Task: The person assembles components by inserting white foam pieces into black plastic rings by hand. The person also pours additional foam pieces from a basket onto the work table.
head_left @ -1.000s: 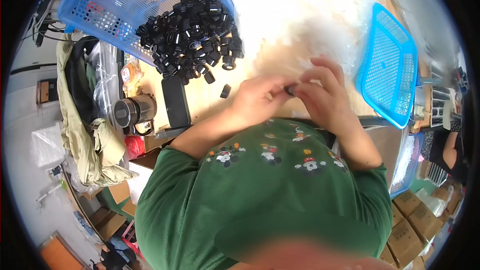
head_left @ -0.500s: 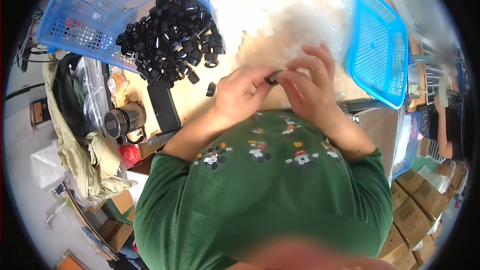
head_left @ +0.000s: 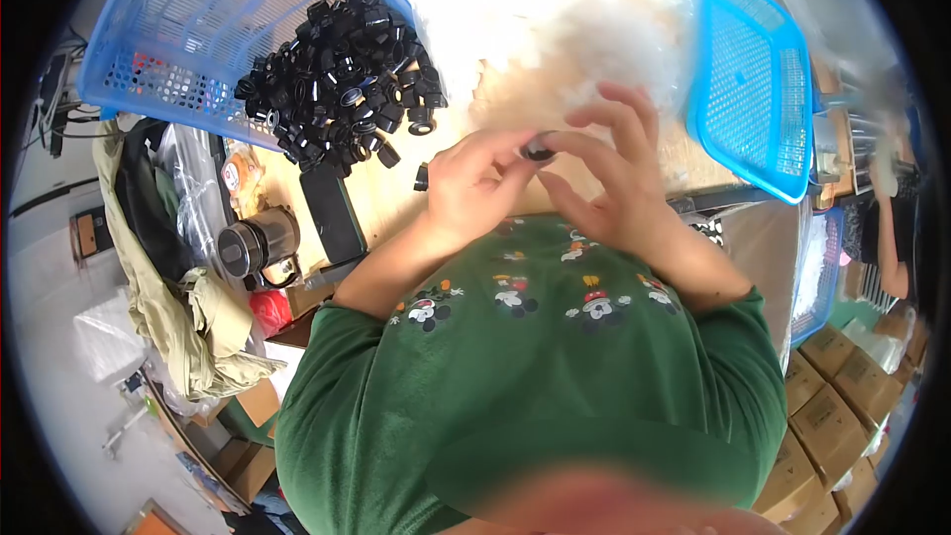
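My left hand (head_left: 477,183) pinches a small black round part (head_left: 538,150) between thumb and fingertips, over the table in front of my chest. The top of the part looks like a dark, shiny ring. My right hand (head_left: 616,173) is at its right side, index fingertip against or very near the part. The right thumb is apart from it and the other fingers are spread and raised. A single black part (head_left: 422,176) lies just left of my left hand, partly hidden by it. Beyond it is a big heap of similar black parts (head_left: 347,79).
The heap spills from a tipped blue basket (head_left: 168,69). Another blue basket (head_left: 750,89) stands at right. A phone-like black slab (head_left: 332,215) and a dark-lidded jar (head_left: 260,241) are at left. Clear plastic (head_left: 614,50) covers the back. Cartons (head_left: 827,426) and another person's arm (head_left: 890,248) appear at right.
The right thumb has come away from the part and the right hand has opened. The part has tilted in the left fingers so its round end shows. The view has shifted slightly.
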Tool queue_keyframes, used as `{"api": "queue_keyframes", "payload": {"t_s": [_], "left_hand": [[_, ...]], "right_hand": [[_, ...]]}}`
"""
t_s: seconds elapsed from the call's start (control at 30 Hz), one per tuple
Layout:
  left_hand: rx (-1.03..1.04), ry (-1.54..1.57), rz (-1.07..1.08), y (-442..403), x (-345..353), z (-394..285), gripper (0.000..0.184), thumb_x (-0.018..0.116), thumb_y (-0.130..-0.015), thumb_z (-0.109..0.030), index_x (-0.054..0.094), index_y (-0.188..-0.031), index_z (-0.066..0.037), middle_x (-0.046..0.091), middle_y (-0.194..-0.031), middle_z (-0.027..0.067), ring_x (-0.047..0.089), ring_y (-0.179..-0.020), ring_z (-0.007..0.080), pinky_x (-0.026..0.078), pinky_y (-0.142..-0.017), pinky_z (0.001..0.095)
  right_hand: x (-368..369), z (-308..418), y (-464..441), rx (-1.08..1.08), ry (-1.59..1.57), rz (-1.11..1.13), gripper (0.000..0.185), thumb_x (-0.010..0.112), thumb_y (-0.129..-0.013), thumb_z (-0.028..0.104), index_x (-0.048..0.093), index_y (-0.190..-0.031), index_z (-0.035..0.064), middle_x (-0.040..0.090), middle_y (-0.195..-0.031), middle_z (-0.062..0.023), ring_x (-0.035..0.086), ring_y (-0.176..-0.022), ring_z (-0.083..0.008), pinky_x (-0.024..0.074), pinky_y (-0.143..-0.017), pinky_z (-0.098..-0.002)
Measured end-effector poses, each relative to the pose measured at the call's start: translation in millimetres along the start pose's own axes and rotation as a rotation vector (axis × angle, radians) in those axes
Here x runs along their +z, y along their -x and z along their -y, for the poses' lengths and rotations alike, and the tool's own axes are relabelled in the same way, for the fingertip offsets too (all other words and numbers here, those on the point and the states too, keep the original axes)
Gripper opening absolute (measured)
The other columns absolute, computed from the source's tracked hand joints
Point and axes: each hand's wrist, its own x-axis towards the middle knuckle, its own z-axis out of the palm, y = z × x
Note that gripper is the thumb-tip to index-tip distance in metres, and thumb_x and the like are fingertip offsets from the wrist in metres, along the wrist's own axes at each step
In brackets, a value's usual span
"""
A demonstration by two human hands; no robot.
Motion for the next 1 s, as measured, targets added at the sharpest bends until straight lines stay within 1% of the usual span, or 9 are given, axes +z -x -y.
{"api": "queue_keyframes", "payload": {"t_s": [0.1,0.2,0.23,0.3,0.4,0.5,0.63,0.8,1.0], "left_hand": [[-0.077,0.080,0.008,5,2,6,0.032,0.072,-0.072,0.005,0.064,-0.101,-0.004,0.067,-0.075,0.0059,0.062,-0.060,0.0083,0.049,-0.053,0.0213],[-0.078,0.065,0.049,5,-1,7,0.033,0.072,-0.071,0.006,0.064,-0.102,-0.004,0.066,-0.074,0.0050,0.060,-0.059,0.0073,0.048,-0.053,0.0210],[-0.068,0.047,0.066,4,-3,7,0.034,0.072,-0.071,0.006,0.064,-0.102,-0.004,0.066,-0.074,0.0047,0.060,-0.058,0.0071,0.048,-0.053,0.0210],[-0.052,0.053,0.113,4,-4,7,0.031,0.066,-0.075,0.010,0.060,-0.104,0.000,0.064,-0.078,0.0037,0.059,-0.065,0.0065,0.050,-0.061,0.0209],[-0.039,0.015,0.206,4,-10,7,0.030,0.064,-0.077,0.012,0.058,-0.105,0.002,0.063,-0.080,0.0030,0.058,-0.070,0.0060,0.051,-0.067,0.0215],[-0.067,0.076,0.235,2,-9,1,0.031,0.063,-0.077,0.013,0.057,-0.106,0.002,0.063,-0.081,0.0032,0.058,-0.072,0.0058,0.051,-0.069,0.0227],[-0.087,0.271,0.227,-4,-4,-11,0.030,0.062,-0.079,0.014,0.055,-0.105,0.002,0.062,-0.081,0.0035,0.057,-0.073,0.0059,0.052,-0.071,0.0239],[-0.103,0.255,0.274,-2,-8,-6,0.029,0.061,-0.079,0.014,0.054,-0.105,0.002,0.063,-0.082,0.0044,0.058,-0.073,0.0063,0.052,-0.071,0.0239],[-0.157,0.240,0.297,0,-9,-4,0.029,0.062,-0.079,0.014,0.053,-0.105,0.002,0.064,-0.088,0.0064,0.057,-0.072,0.0058,0.050,-0.068,0.0218]], "right_hand": [[0,-4,-3,0.005,-0.125,0.065,0.027,0.074,-0.067,0.015,0.066,-0.092,0.0154,0.054,-0.106,-0.0036,0.043,-0.116,-0.0352,0.0299,-0.098,-0.0544],[-3,-14,-8,-0.035,-0.217,0.065,0.022,0.073,-0.068,0.012,0.066,-0.089,0.0135,0.056,-0.103,-0.0030,0.047,-0.111,-0.0313,0.0369,-0.092,-0.0475],[-5,-17,-10,-0.048,-0.226,0.090,0.020,0.073,-0.069,0.011,0.066,-0.088,0.0130,0.058,-0.100,-0.0029,0.051,-0.105,-0.0294,0.0393,-0.089,-0.0447],[-10,-21,-14,-0.073,-0.245,0.141,0.017,0.073,-0.070,0.010,0.066,-0.086,0.0121,0.061,-0.092,-0.0026,0.057,-0.094,-0.0257,0.0441,-0.081,-0.0391],[-17,-19,-21,-0.029,-0.250,0.231,0.013,0.071,-0.073,0.012,0.066,-0.085,0.0107,0.063,-0.078,-0.0031,0.061,-0.072,-0.0233,0.0470,-0.067,-0.0356],[-28,-14,-30,-0.011,-0.259,0.333,0.012,0.069,-0.075,0.014,0.066,-0.086,0.0099,0.064,-0.074,-0.0055,0.061,-0.063,-0.0242,0.0478,-0.058,-0.0338],[-28,-15,-33,0.029,-0.337,0.389,0.011,0.067,-0.077,0.014,0.067,-0.087,0.0096,0.065,-0.076,-0.0068,0.063,-0.064,-0.0246,0.0489,-0.059,-0.0340],[-23,-19,-31,0.061,-0.388,0.391,0.012,0.065,-0.076,0.011,0.066,-0.088,0.0091,0.065,-0.074,-0.0075,0.063,-0.065,-0.0251,0.0492,-0.059,-0.0342],[-23,-18,-30,0.069,-0.332,0.437,0.011,0.063,-0.076,0.011,0.064,-0.087,0.0085,0.063,-0.072,-0.0082,0.062,-0.065,-0.0267,0.0484,-0.059,-0.0365]]}}
